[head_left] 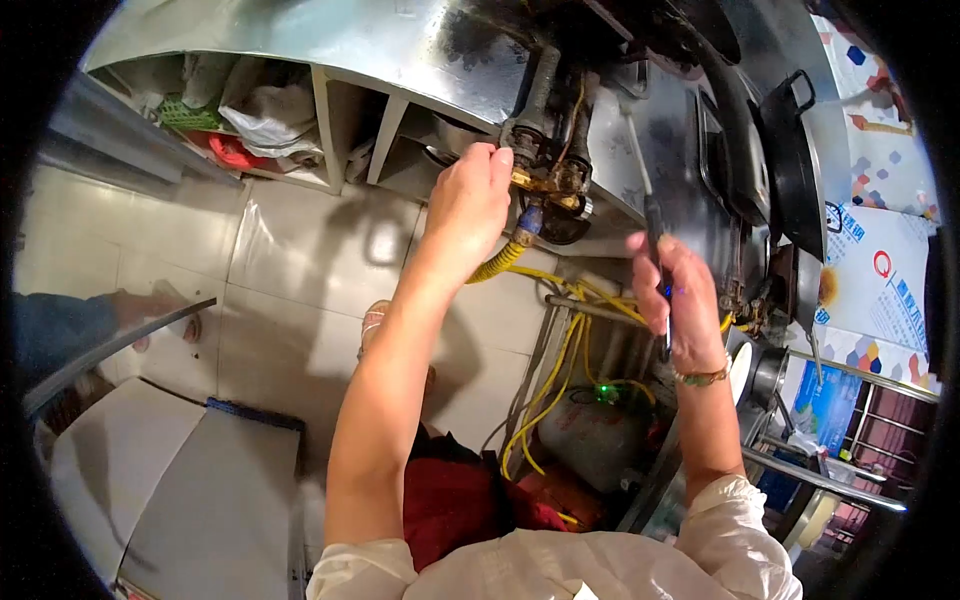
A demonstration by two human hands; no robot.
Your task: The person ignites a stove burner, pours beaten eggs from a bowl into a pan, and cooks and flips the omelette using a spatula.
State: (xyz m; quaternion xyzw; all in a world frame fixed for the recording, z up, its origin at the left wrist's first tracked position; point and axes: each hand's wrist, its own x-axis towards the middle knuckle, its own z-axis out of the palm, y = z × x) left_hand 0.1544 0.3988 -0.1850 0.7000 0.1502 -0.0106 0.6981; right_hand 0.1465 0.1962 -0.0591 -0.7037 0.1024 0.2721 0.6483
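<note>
My left hand (470, 205) is closed at the brass gas valve (543, 183) under the stove's front edge, its fingertips pinching the small lever. A yellow ribbed gas hose (497, 264) runs down from the valve's blue-taped end (529, 220). In my right hand (690, 300) is a stick lighter (653, 222) with a black handle and a long thin rod. Its rod points away from me, toward the burner pipes. A small blue glow shows at the fingers. Dark, greasy burner pipes (548, 95) rise behind the valve.
A black wok (790, 150) stands at the right of the steel stove (430, 50). Yellow hoses (558, 385) lead down to a grey gas cylinder (590, 432) beneath. Shelves with bags (275, 115) are at upper left. Another person's leg (70, 335) shows at left, near a white-lidded box (210, 490).
</note>
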